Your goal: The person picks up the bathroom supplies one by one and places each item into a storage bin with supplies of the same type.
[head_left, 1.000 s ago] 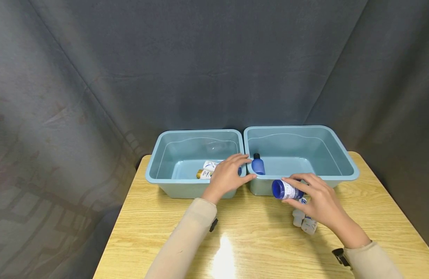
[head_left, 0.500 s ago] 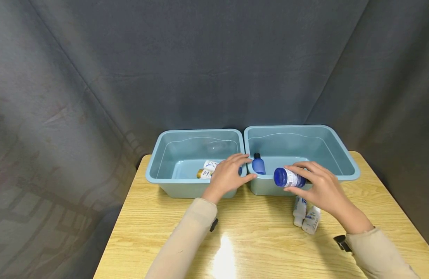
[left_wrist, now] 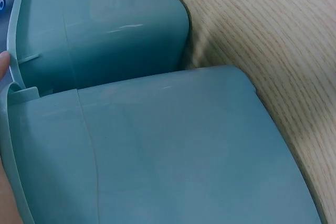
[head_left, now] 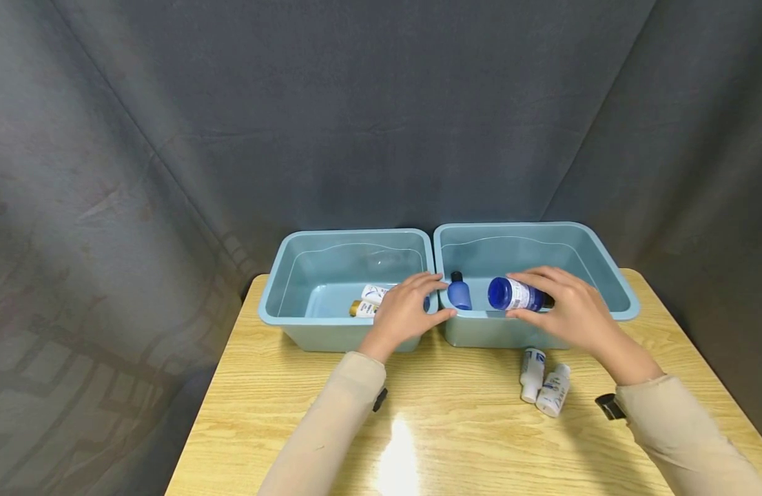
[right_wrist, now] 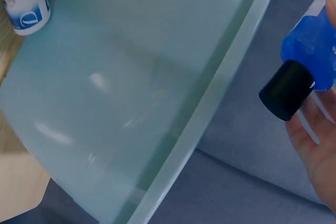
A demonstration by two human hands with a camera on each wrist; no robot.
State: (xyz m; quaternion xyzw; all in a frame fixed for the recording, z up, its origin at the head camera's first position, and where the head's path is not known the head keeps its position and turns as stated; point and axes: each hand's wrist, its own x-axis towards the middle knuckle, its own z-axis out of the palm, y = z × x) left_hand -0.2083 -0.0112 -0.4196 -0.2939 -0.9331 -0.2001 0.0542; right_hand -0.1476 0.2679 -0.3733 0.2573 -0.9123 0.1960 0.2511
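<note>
My right hand (head_left: 573,310) holds a translucent blue bottle (head_left: 516,295) with a white label, tilted on its side at the near rim of the right bin (head_left: 536,331). The right wrist view shows its black cap (right_wrist: 286,91) pointing back toward the wrist. My left hand (head_left: 407,311) rests where the two bins meet, fingers loosely extended over the rims. Inside the right bin, near its left wall, lies another blue bottle (head_left: 459,295) with a black cap. The left bin (head_left: 331,337) contains a white bottle (head_left: 374,295) and a gold-capped bottle (head_left: 363,309), partly hidden by my left hand.
Two white bottles, one (head_left: 532,375) beside the other (head_left: 554,390), lie on the wooden table (head_left: 461,427) in front of the right bin. A dark grey curtain (head_left: 368,117) hangs behind the bins.
My right hand has lifted the blue bottle up and away from me, from in front of the right bin to its near rim. The left hand has stayed in place.
</note>
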